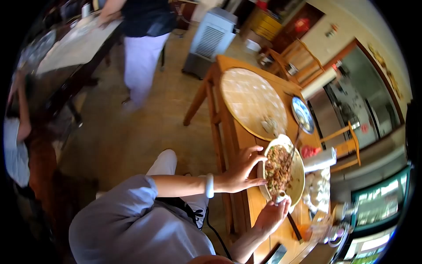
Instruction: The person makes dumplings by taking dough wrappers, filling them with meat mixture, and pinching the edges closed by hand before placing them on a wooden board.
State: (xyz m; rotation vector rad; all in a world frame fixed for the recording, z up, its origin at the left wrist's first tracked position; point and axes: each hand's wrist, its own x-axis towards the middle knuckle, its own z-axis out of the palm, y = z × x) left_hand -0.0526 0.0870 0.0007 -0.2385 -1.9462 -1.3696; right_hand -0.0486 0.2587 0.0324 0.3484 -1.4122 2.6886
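Spreading its fingers (258, 159), the left hand (239, 173) touches the bowl (299, 178).

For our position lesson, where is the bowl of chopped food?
In the head view, the bowl stands right of centre on the wooden table, below the round floured board, with the left hand at its rim.

The wooden table (227, 63) carries a round board (252, 99) dusted with white powder (a small pale lump (268, 124) sits near its edge). Just beside the board are a blue-and-white plate (303, 114) and a pale bowl (298, 189) of chopped mixture (279, 169); a white roll (323, 159) lies past the bowl.
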